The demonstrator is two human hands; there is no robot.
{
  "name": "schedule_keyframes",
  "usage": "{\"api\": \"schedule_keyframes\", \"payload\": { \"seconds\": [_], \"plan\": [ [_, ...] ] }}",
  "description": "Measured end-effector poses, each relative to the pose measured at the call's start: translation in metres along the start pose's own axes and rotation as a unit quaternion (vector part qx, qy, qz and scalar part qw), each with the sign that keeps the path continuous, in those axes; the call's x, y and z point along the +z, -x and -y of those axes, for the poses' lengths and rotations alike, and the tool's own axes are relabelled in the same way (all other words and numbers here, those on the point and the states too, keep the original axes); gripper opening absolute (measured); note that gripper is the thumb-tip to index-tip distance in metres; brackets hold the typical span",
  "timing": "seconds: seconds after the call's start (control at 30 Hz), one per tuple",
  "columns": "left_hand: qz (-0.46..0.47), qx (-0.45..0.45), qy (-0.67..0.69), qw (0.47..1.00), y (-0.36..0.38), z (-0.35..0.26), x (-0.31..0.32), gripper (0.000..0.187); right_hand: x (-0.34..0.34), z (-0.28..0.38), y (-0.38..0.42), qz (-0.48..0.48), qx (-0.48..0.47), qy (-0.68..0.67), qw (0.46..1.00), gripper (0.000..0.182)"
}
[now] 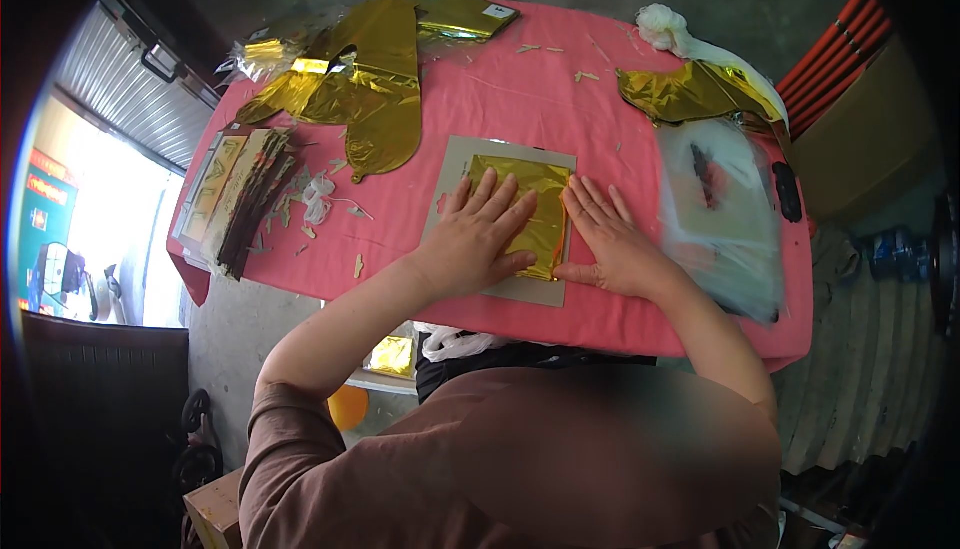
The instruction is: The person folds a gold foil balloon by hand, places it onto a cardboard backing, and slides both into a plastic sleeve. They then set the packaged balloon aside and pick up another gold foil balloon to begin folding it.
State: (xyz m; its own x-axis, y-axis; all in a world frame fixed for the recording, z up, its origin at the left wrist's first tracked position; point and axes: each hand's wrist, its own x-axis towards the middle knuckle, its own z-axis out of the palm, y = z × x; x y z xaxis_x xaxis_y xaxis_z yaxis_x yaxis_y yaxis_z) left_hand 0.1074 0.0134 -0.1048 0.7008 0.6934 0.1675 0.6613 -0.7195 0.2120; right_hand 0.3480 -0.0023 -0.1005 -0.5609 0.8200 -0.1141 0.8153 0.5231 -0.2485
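Observation:
A folded gold foil balloon (545, 219) lies on a grey backing card (530, 291) in the middle of the table. My left hand (472, 236) rests flat on the foil's left part, its fingers spread and covering some of it. Along the foil's right edge lies my right hand (618, 244), fingers stretched out, with the thumb near the lower right corner. Neither hand grips anything. The card sticks out around the foil on its left, top and bottom sides.
On the pink-covered table (500, 79), unfolded gold foil balloons (385, 89) lie at back left. A stack of printed cards (235, 194) stands at left. Clear plastic bags (720, 219), a black object (786, 192) and another gold foil piece (695, 94) are at right.

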Motion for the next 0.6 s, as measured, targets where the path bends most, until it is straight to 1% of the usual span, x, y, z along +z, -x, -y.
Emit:
{"api": "schedule_keyframes", "payload": {
  "seconds": [0.2, 0.3, 0.37, 0.43, 0.5, 0.6],
  "plan": [
    [-0.027, 0.016, -0.013, 0.999, 0.003, 0.0, 0.007, 0.069, 0.002, 0.01, -0.01, 0.003, -0.002, 0.003, 1.0, 0.099],
    [-0.023, 0.016, -0.012, 1.0, 0.003, 0.0, 0.007, 0.069, 0.005, 0.013, -0.016, -0.001, -0.018, 0.003, 1.0, 0.099],
    [-0.024, 0.015, -0.013, 1.0, 0.003, 0.0, 0.007, 0.068, 0.005, 0.016, -0.02, 0.009, -0.015, 0.019, 1.0, 0.099],
    [-0.026, 0.019, -0.015, 0.999, 0.002, -0.001, 0.006, 0.068, 0.008, 0.016, -0.019, 0.004, -0.014, 0.005, 1.0, 0.099],
    [-0.011, 0.032, -0.015, 0.999, 0.001, -0.001, 0.005, 0.066, 0.007, 0.017, -0.015, -0.001, -0.007, -0.008, 1.0, 0.1],
    [-0.005, 0.071, 0.004, 0.997, -0.003, -0.002, 0.004, 0.068, 0.007, 0.022, 0.001, -0.002, 0.028, 0.03, 0.999, 0.1]
  ]
}}
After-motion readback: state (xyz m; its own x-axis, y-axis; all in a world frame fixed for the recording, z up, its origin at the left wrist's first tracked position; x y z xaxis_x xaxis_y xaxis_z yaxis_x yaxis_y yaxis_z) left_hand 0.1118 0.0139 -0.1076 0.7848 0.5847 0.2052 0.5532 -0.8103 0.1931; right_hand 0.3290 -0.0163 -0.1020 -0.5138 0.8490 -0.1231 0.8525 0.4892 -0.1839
